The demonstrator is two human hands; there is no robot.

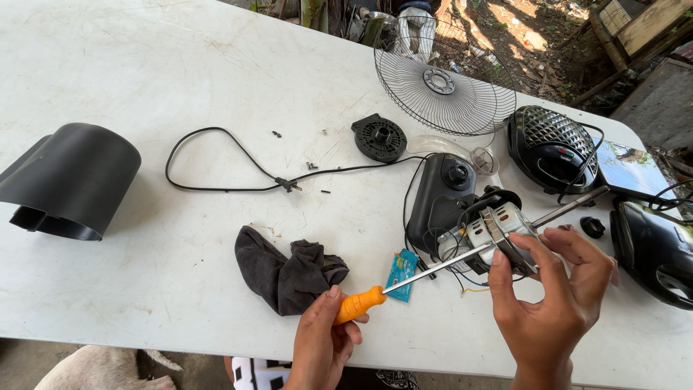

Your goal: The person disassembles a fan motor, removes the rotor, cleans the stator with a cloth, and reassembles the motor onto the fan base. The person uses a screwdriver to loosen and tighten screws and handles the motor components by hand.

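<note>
Your left hand point(321, 343) is clenched around the orange plastic handle of a long-shafted screwdriver point(359, 304), and its steel shaft runs up and to the right into the bare metal electric fan motor point(498, 230), the silver one with its long spindle sticking out toward the upper right. Your right hand point(552, 289) is closed on that motor, fingers point(570, 242) curled over its top and thumb pressed against its near face, holding it just above the white desk point(180, 65) at the right side, in front of the black plastic fan housing point(440, 198).

By the look of it, you are working a screw on the motor's frame (loosening or tightening, the picture cannot say which). The next move calls for the tip to sit square in the screw head, with the motor braced so it does not twist against the thin wires trailing from it.

The screwdriver tip and the screw are hidden behind your right thumb. The wires under the motor are a tangle, too fine to trace. A dark grey crumpled cloth point(289, 271) lies just left of the screwdriver, a small blue packet point(401, 273) lies under the shaft, and the round wire fan guard point(442, 83) stands at the far edge. The small dark specks near the black power cord point(216, 155) may be loose screws, though they are too small to tell.
</note>
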